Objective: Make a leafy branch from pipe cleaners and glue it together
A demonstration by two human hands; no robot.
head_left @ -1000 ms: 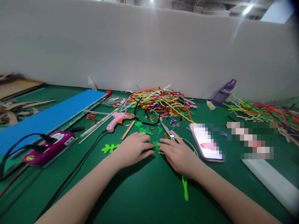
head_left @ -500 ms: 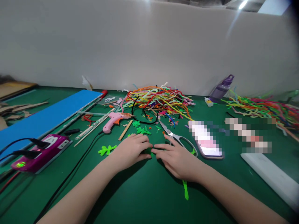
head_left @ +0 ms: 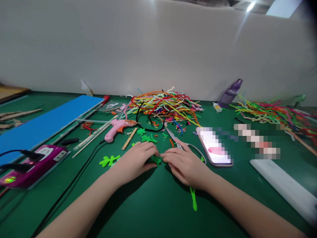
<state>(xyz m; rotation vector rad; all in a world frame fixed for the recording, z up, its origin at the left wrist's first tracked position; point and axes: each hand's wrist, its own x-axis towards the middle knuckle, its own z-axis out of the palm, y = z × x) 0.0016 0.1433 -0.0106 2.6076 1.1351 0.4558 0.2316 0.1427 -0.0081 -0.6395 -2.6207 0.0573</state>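
Observation:
Between the thumb and fingers of my left hand (head_left: 138,159) is a small dark green pipe cleaner piece (head_left: 156,160), partly hidden. My right hand (head_left: 187,165) is close beside it, fingers bent and pressed together; what they pinch, if anything, is hidden. Under that hand lie metal scissors (head_left: 174,136) with pale handles, and a bright green pipe cleaner strip (head_left: 193,200) pokes out below the palm. Left of my left wrist rests a bright green leaf-shaped pipe cleaner piece (head_left: 108,161). Darker green shaped pieces (head_left: 149,138) lie just beyond my left fingers.
A pink glue gun (head_left: 115,129) lies at left, its cord running forward past a purple power strip (head_left: 37,165). A blue board (head_left: 54,119) is further left. Colourful pipe cleaners (head_left: 163,105) are heaped at the back. A phone (head_left: 214,148), white slab (head_left: 282,186) and purple bottle (head_left: 229,94) stand right.
The view has shifted slightly, moving everything a little left. The dark green piece shows more between my left fingers, and my right fingers have drawn closer together.

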